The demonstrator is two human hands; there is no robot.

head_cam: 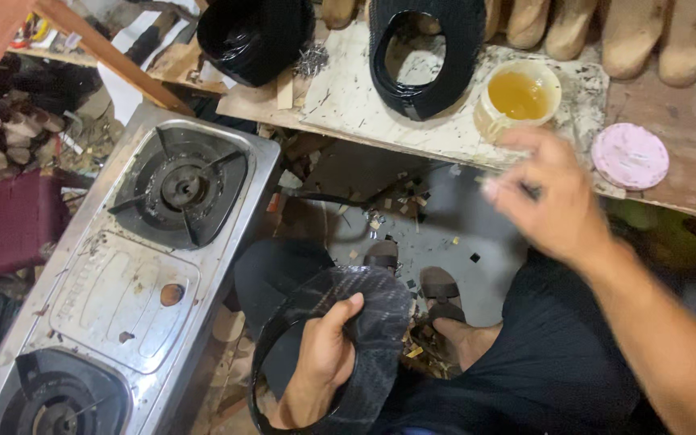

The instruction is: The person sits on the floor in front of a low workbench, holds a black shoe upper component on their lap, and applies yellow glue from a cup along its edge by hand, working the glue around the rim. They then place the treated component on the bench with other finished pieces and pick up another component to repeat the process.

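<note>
My left hand (pixel 322 358) grips a black textured shoe upper (pixel 364 310) by its edge, low in the view above my lap. My right hand (pixel 549 197) is raised with fingers spread and blurred, empty, just below a small cup of yellow glue (pixel 519 95) on the workbench (pixel 348 105). Another black shoe upper (pixel 427 56) lies on the bench to the left of the cup. A third black upper (pixel 251 36) sits at the bench's far left corner.
A steel two-burner gas stove (pixel 126 282) stands at the left. A pink round lid (pixel 630 155) lies on the bench at right. Several tan wooden shoe lasts (pixel 630 32) line the back. Scraps litter the floor (pixel 412 217) around my sandalled feet.
</note>
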